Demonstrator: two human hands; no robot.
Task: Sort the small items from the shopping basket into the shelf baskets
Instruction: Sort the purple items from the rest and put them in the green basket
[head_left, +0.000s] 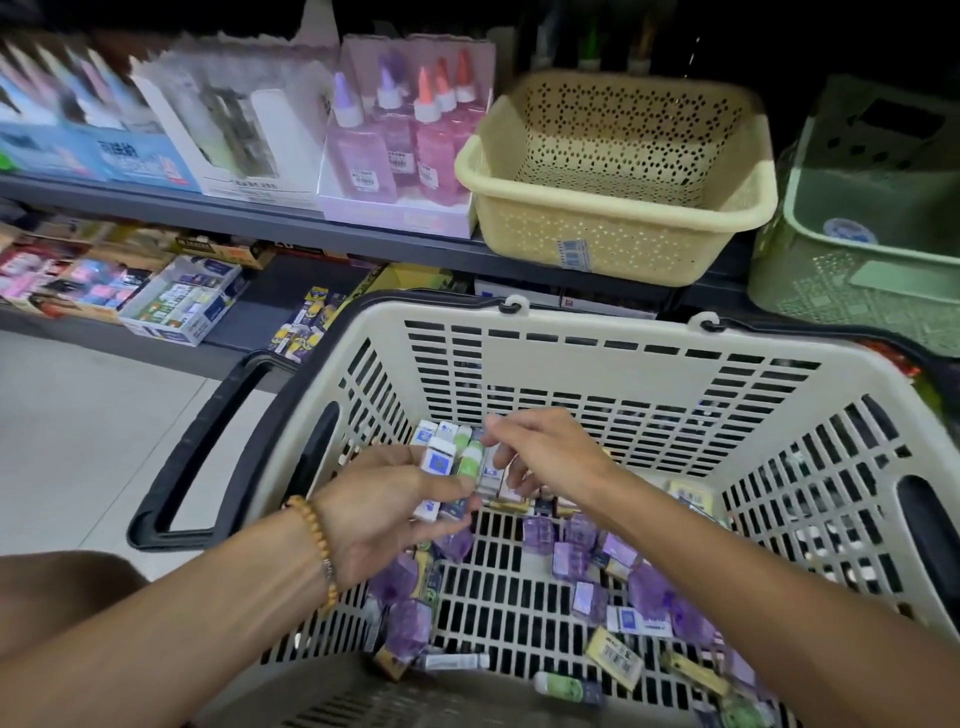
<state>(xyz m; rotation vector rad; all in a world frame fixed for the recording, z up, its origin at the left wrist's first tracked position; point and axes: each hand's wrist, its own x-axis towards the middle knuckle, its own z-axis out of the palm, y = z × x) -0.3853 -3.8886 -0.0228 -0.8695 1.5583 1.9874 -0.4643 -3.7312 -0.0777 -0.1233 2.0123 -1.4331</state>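
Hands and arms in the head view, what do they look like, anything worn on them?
Both forearms are bare, with no sleeves showing. The left hand has a bracelet of round tan wooden beads at the wrist. The right hand wears nothing visible: no glove, ring or watch.

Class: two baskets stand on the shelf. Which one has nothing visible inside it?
The cream basket, left of the green basket, shows a bare interior; the green one holds something dark.

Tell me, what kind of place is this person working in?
Most likely a stationery aisle in a shop. Shelves hold boxed glue bottles with price stickers, a barcoded cream basket sits on the shelf, and both hands work over a plastic shopping basket of small packaged items.
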